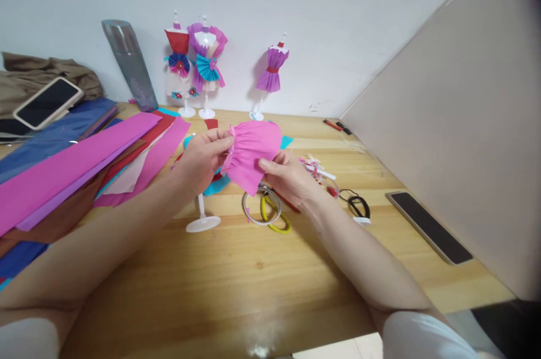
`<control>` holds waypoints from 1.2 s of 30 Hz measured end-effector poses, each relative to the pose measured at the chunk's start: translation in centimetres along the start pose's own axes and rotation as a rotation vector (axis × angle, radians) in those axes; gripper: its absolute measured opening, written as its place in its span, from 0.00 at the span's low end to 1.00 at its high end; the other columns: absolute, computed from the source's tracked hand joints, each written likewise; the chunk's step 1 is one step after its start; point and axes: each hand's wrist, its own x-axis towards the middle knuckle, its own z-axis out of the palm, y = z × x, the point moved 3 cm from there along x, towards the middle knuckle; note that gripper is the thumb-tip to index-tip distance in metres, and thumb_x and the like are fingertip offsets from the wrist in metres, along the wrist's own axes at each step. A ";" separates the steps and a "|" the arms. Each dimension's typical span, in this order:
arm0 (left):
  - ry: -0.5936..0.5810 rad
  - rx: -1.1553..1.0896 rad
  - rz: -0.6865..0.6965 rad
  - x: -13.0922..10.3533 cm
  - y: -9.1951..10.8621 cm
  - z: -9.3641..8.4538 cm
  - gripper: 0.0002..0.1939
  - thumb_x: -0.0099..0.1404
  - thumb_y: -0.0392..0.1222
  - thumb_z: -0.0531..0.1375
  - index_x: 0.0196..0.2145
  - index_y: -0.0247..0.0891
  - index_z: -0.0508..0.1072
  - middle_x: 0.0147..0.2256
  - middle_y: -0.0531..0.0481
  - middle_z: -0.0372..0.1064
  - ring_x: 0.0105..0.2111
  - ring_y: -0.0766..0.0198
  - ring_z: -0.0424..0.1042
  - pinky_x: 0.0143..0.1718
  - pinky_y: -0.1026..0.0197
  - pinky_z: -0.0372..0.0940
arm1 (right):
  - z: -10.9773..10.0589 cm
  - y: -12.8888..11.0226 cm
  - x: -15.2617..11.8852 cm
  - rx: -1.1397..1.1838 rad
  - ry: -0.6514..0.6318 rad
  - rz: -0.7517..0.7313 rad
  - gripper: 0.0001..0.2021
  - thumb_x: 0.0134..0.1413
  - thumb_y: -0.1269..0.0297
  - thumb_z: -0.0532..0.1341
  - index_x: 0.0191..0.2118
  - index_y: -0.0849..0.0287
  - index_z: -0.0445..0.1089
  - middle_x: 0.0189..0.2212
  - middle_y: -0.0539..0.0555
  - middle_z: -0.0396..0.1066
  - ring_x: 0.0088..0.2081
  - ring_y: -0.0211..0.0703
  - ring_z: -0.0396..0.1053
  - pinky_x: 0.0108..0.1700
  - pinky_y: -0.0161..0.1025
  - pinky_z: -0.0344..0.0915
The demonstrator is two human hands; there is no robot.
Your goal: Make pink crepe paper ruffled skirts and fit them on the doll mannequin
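A piece of pink crepe paper (256, 147), gathered along its left edge and fanned out to the right, is held up above the table between both hands. My left hand (205, 156) pinches the gathered edge between thumb and fingers. With thumb on top, my right hand (287, 173) grips the lower right part of the flared side. Below my left hand stands the white base of a small stand (203, 224), its upper part hidden by that hand. A grey ring (249, 213) and a yellow band (279, 228) lie beneath the paper.
Dressed miniature mannequins (178, 60) stand along the wall, beside a tilted grey bottle (134, 66). Crepe paper sheets (80, 164) and a phone (48, 102) cover the left side. Another phone (429, 226), black cord (360, 205) and small scraps lie at right, near a partition (456, 122).
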 end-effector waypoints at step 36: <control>0.033 -0.019 -0.007 -0.2 -0.4 0.5 0.09 0.54 0.35 0.65 0.21 0.35 0.67 0.19 0.54 0.64 0.19 0.72 0.63 0.21 0.68 0.58 | -0.2 -0.7 0.0 -0.016 0.032 -0.068 0.10 0.36 0.60 0.75 0.27 0.56 0.78 0.24 0.50 0.76 0.27 0.39 0.71 0.37 0.38 0.68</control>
